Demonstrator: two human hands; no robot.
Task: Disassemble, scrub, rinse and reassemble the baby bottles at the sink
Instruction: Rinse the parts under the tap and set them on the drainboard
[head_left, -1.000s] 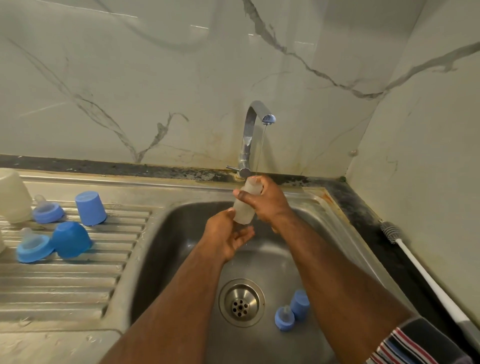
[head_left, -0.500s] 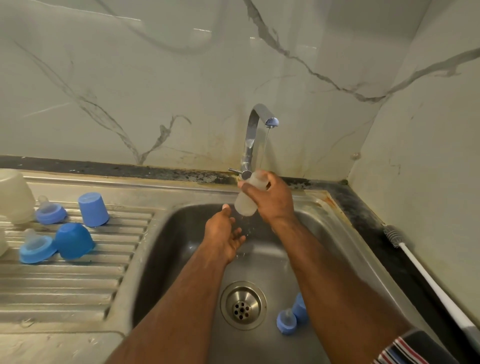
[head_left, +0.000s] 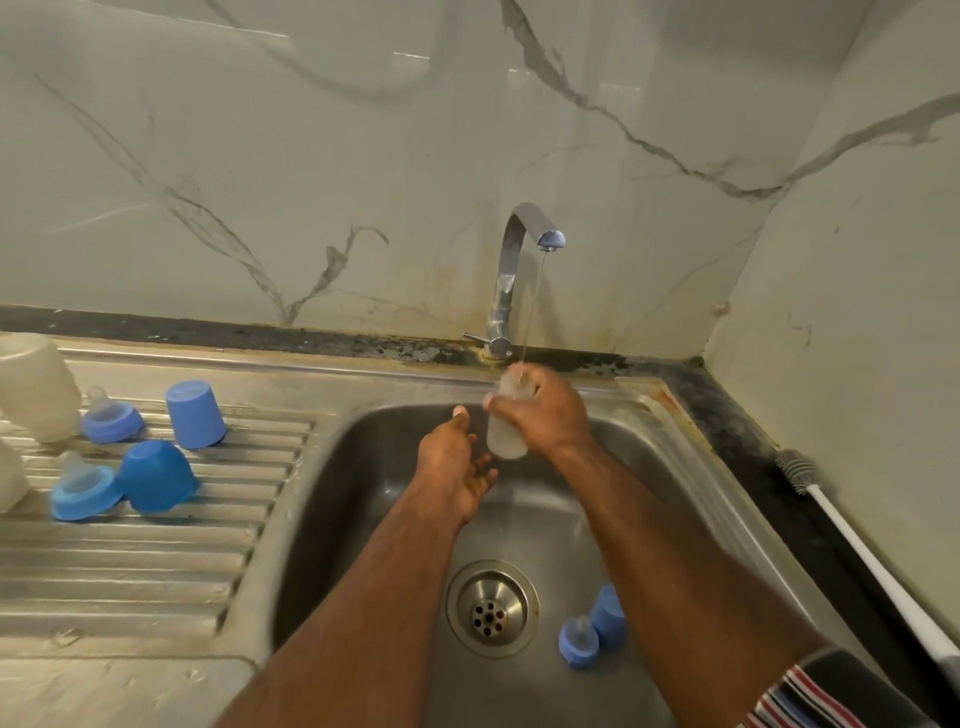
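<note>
Releasing the bottle (head_left: 506, 434), the left hand (head_left: 457, 465) hung spread; the right hand (head_left: 545, 415) gripped it, wet plastic liable to slip

Marble-patterned wall panels (head_left: 311, 156), grey-veined, meeting at a corner on the right. Dark countertop strip (head_left: 208, 332), stained, running along the wall's foot and down the right side. Striped cloth (head_left: 810, 696), red, white and dark, at bottom right.
</note>
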